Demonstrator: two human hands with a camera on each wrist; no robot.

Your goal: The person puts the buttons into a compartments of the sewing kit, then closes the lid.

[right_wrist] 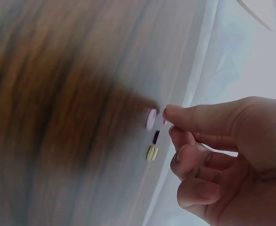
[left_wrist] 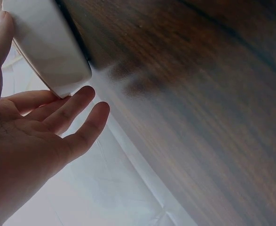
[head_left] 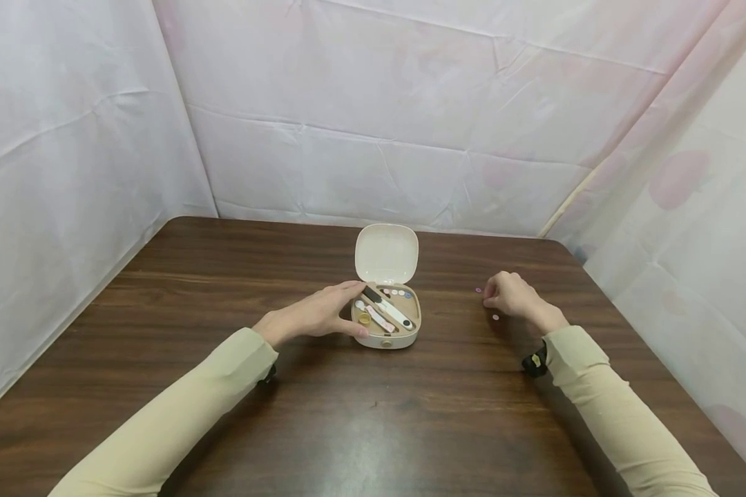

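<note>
Both arms are covered by long, close-fitting sleeves of a pale beige, slightly yellowish fabric, plain and unpatterned: the left beige sleeve [head_left: 180,407] and the right beige sleeve [head_left: 609,407]. Each ends at the wrist in a plain cuff with soft folds, and the cloth creases gently along the forearm. Both hands are bare, the left hand [head_left: 313,315] and the right hand [head_left: 514,295], with no rings or gloves. At the right wrist a small black strap-mounted device [head_left: 534,362] sits just below the cuff, with a small yellow mark on its face. A dark piece of the same kind, the left wrist device [head_left: 268,375], peeks from under the left cuff, mostly hidden.
</note>
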